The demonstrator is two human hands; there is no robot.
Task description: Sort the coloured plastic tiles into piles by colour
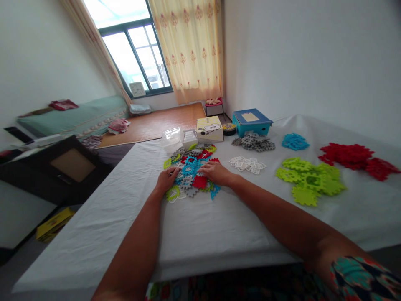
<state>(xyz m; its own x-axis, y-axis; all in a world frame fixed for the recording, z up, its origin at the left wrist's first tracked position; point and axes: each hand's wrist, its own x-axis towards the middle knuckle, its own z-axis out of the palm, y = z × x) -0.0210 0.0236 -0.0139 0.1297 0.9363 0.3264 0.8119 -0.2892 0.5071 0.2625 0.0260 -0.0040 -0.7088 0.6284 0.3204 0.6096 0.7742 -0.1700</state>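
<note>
A mixed pile of flat plastic interlocking pieces (189, 162) in blue, red, grey, white and lime green lies on the white-covered table. My left hand (166, 180) is at the pile's left edge, its slightly bent fingers touching pieces. From the right, my right hand (216, 172) reaches over the pile with fingers stretched across a red piece (199, 182) and blue ones. Neither hand visibly lifts a piece; the fingertips are partly lost among the pieces. Sorted by colour to the right are white pieces (247, 164), grey pieces (254, 142), blue pieces (295, 141), lime green pieces (310, 177) and red pieces (347, 155).
Behind the pile stand a clear plastic container (172, 139), a white box (189, 139), a cream box (209, 128), a round dark tin (229, 128) and a blue lidded box (252, 122). A dark cabinet (62, 171) is left of the table (103, 213); a wall borders its right.
</note>
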